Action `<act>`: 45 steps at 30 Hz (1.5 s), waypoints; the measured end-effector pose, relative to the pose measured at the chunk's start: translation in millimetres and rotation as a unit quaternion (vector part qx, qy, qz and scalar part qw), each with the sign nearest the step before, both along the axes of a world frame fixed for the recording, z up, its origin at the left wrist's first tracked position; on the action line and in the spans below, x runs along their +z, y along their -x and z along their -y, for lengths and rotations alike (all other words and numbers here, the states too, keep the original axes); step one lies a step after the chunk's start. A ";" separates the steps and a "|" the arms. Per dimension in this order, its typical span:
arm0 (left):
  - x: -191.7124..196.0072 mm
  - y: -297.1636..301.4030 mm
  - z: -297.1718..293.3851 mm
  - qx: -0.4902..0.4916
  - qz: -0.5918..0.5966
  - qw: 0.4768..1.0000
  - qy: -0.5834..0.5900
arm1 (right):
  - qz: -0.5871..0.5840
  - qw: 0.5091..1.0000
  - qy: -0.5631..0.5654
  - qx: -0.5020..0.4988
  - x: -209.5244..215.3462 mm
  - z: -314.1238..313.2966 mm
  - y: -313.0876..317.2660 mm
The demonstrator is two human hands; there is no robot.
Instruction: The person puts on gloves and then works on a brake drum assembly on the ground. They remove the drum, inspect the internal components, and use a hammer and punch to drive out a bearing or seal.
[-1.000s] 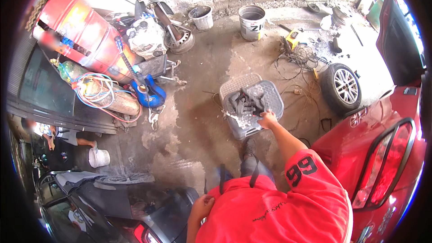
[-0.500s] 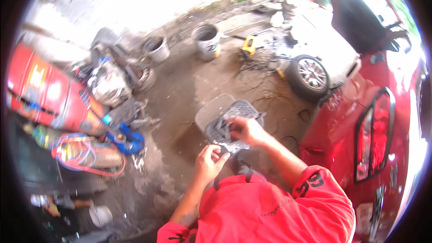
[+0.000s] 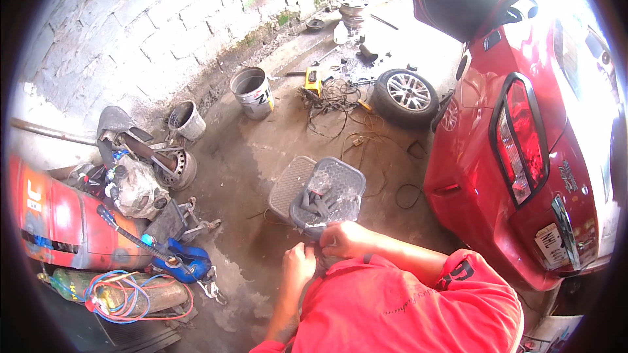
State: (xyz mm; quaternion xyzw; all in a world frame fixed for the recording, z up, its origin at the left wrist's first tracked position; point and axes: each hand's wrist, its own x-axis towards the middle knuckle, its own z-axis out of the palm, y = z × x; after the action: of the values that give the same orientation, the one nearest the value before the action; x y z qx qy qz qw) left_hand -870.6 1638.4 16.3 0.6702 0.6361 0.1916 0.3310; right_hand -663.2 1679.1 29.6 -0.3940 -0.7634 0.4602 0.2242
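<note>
Grey glove, fingers limp, lying on a dark grey plastic stool; a 2nd, paler stool adjoins at 10 o'clock. Hands, 2, bare, fingers curled, close together: left hand between 6 and 7 o'clock from the glove, right hand at 5; whether they pinch anything cannot be told. Farther out: yellow tool among cables at 12 o'clock; wheel, 1, with tyre, at 1; red car at 3; blue guitar at 8; red drum at 9; buckets, 2, at 10 and 11.
</note>
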 end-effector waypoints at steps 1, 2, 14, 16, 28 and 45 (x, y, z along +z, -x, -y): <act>13.4 -3.9 -0.2 0.009 -0.034 0.999 -0.021 | 0.009 0.995 0.099 0.022 9.6 1.9 4.6; 20.6 -7.2 -0.5 0.019 -0.069 0.997 -0.041 | 0.017 0.979 0.197 0.045 14.9 1.5 9.9; -60.6 -5.0 18.9 0.106 -0.039 0.974 0.195 | -0.185 0.837 0.397 -0.328 -87.2 -23.2 85.9; -50.6 -11.9 7.0 0.168 0.103 0.905 0.378 | -0.123 0.900 0.335 -0.249 -114.0 -19.5 77.0; -28.5 -34.9 31.2 0.059 -0.128 0.984 0.112 | 0.125 0.890 0.263 -0.351 -158.6 -22.6 71.7; -16.8 -35.9 34.1 -0.074 -0.118 0.990 0.007 | 0.410 0.864 -0.290 -0.040 -123.8 -37.3 70.0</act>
State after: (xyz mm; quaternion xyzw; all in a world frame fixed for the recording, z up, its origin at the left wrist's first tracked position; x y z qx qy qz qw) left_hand -834.7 1604.3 -0.5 0.7307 0.6208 0.0816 0.2720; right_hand -733.3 1716.4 -94.2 -0.4944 -0.8691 0.0056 0.0134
